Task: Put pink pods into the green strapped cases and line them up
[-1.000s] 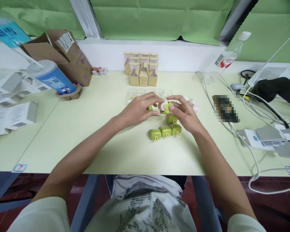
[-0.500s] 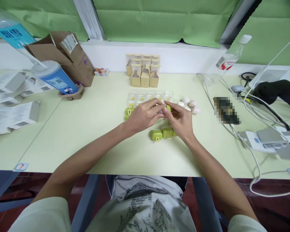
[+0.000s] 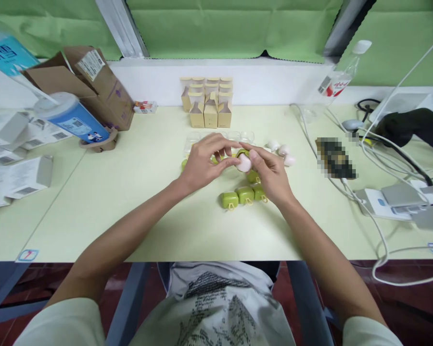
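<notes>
Over the middle of the table, my left hand point(image 3: 205, 161) and my right hand point(image 3: 272, 173) meet around a small green case point(image 3: 243, 152). A pale pink rounded piece point(image 3: 244, 164) shows at the case's near side. The left thumb presses on this piece, with the fingers arched above. My right thumb and fingers pinch the case from the right; its far side is hidden. Several green cases with yellow loops point(image 3: 230, 200) sit in a row just below the hands. Other green cases are partly covered by the hands. More pale rounded pieces point(image 3: 284, 150) lie right of the right hand.
Clear plastic cups point(image 3: 247, 137) stand behind the hands, and open tan cartons point(image 3: 211, 115) behind those. To the left are a blue cup point(image 3: 77, 120), a cardboard box point(image 3: 110, 91) and white boxes point(image 3: 32, 175). Cables, a bottle point(image 3: 341, 79) and a power strip point(image 3: 377, 206) occupy the right.
My hands have turned and parted slightly, bringing the pale piece and the green case between them into clear sight. The whole view has shifted a little.
</notes>
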The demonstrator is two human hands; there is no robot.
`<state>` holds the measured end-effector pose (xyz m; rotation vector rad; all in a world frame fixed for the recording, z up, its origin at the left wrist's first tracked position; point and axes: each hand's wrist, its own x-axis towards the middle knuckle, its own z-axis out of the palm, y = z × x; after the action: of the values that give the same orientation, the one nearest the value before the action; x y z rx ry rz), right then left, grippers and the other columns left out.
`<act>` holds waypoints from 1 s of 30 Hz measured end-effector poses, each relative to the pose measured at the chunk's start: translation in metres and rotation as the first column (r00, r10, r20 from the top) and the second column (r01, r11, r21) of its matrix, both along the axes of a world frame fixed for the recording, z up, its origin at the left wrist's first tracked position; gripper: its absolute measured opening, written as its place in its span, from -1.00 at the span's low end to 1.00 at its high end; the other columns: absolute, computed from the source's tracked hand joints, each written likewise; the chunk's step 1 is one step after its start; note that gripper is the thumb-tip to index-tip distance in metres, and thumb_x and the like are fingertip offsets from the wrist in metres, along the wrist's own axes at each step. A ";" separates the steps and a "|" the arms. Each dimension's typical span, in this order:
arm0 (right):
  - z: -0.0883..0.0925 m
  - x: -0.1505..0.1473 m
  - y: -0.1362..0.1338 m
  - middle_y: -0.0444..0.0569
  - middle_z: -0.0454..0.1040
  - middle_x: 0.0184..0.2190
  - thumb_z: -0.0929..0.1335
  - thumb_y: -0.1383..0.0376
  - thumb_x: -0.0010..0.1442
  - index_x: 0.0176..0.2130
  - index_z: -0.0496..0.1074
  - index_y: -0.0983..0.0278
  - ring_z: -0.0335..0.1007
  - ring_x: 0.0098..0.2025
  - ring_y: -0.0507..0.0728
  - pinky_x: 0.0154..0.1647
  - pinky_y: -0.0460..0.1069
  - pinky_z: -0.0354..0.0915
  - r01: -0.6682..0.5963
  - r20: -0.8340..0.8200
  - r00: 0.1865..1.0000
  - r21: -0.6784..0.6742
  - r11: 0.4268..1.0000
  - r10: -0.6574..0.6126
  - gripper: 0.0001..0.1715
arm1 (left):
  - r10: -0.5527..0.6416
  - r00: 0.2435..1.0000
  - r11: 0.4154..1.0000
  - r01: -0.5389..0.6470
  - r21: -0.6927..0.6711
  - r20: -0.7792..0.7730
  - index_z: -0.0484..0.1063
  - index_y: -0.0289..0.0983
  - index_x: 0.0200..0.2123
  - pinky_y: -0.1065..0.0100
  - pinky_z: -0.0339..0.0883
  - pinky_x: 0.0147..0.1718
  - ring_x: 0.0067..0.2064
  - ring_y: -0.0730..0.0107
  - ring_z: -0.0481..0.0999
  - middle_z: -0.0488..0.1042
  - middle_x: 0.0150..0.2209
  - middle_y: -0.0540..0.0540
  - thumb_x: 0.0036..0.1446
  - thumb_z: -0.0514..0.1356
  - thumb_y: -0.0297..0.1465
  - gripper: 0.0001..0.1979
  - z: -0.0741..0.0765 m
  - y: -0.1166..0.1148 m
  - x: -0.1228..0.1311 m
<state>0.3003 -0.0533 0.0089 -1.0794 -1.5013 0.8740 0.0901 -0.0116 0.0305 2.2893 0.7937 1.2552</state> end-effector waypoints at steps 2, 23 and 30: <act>-0.003 0.001 0.001 0.01 0.66 -0.03 0.37 -0.29 0.38 0.18 0.51 0.06 0.58 -0.27 0.15 -0.31 0.08 0.56 0.007 -0.009 1.000 -0.005 1.000 -0.007 -0.35 | -0.037 0.999 0.999 0.036 -0.040 -0.028 0.60 -0.15 0.20 0.36 0.57 -0.23 0.04 0.25 0.62 0.61 0.04 -0.21 0.34 0.33 0.08 -0.44 0.000 0.000 0.001; -0.013 0.005 -0.003 0.00 0.69 0.16 0.41 0.06 0.48 0.21 0.63 0.03 0.67 0.19 0.36 0.29 0.33 0.60 -0.023 0.462 0.867 0.411 0.911 -0.186 -0.60 | 0.161 0.979 0.976 -0.140 0.166 -0.125 0.64 -0.29 0.02 0.26 0.56 -0.10 -0.12 0.30 0.70 0.73 -0.12 -0.15 0.53 0.07 -0.37 -0.68 -0.017 -0.015 0.015; -0.007 0.003 -0.006 0.06 0.66 0.04 0.43 -0.03 0.44 0.15 0.60 0.08 0.67 -0.06 0.25 -0.19 0.14 0.75 0.184 0.300 0.895 0.427 0.885 -0.331 -0.59 | -0.019 0.986 1.000 0.021 0.011 -0.168 0.56 -0.18 0.20 0.21 0.52 -0.01 0.01 0.24 0.63 0.64 0.09 -0.21 0.53 0.16 -0.09 -0.60 -0.011 -0.004 0.006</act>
<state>0.3030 -0.0597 0.0024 -1.1478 -1.6909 0.1672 0.0964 -0.0155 0.0194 2.4316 0.8193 1.0723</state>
